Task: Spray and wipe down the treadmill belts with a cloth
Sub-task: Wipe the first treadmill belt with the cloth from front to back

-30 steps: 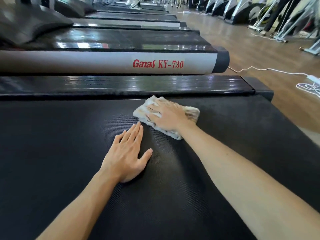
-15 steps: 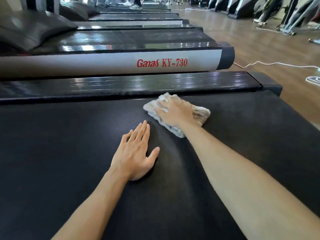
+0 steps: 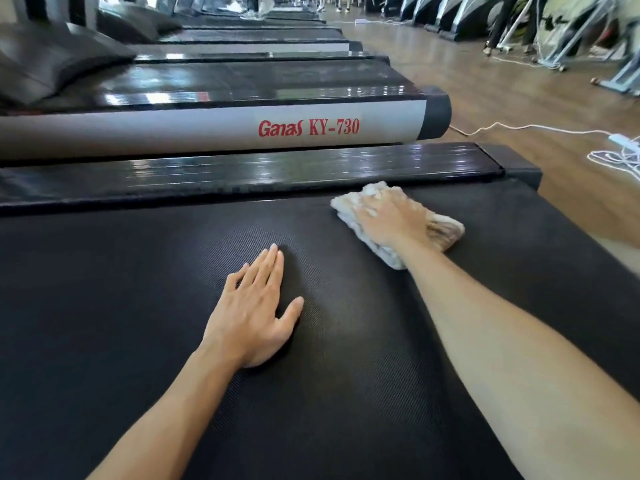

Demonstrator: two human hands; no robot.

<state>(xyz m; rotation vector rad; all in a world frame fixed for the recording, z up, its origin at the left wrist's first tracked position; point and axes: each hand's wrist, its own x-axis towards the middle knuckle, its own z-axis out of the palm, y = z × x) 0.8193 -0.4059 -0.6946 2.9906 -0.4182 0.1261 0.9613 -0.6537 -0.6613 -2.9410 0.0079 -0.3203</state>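
A black ribbed treadmill belt (image 3: 138,306) fills the lower part of the view. A folded pale cloth (image 3: 446,232) lies on the belt near its far right edge. My right hand (image 3: 391,220) presses flat on the cloth with spread fingers. My left hand (image 3: 252,306) rests palm down on the bare belt, fingers straight and together, to the left of and nearer than the cloth. No spray bottle is in view.
A glossy black side rail (image 3: 277,171) borders the belt's far edge. Beyond it stands another treadmill with a silver rail marked Ganas KY-730 (image 3: 308,128), then several more. White cables and a power strip (image 3: 620,143) lie on the wooden floor (image 3: 502,98) at right.
My right hand has slid the cloth to the right along the belt's far edge. My left hand stays flat on the belt.
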